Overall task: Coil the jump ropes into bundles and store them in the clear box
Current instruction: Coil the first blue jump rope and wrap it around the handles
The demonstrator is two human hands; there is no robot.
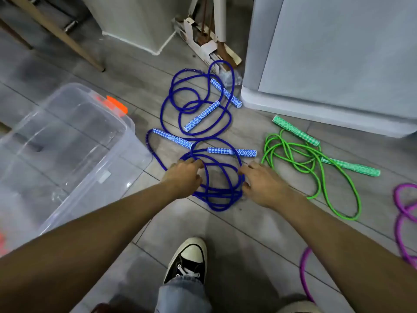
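Two blue jump ropes lie tangled on the grey floor. The near blue rope [222, 177] forms loose loops, with its patterned handles [232, 152] just beyond them. My left hand [184, 177] curls its fingers round the left side of those loops. My right hand [259, 181] touches the right side of the same loops, thumb at the cord. The far blue rope [180, 102] lies spread out behind. A green jump rope [316, 163] is to the right. The clear box [67, 141] stands open at the left.
A purple rope [404, 213] lies at the right edge. A grey cabinet [338, 53] stands at the back right and a wooden leg [67, 39] at the back left. Cardboard and sticks lean between them. My shoe [189, 260] is on the floor below the hands.
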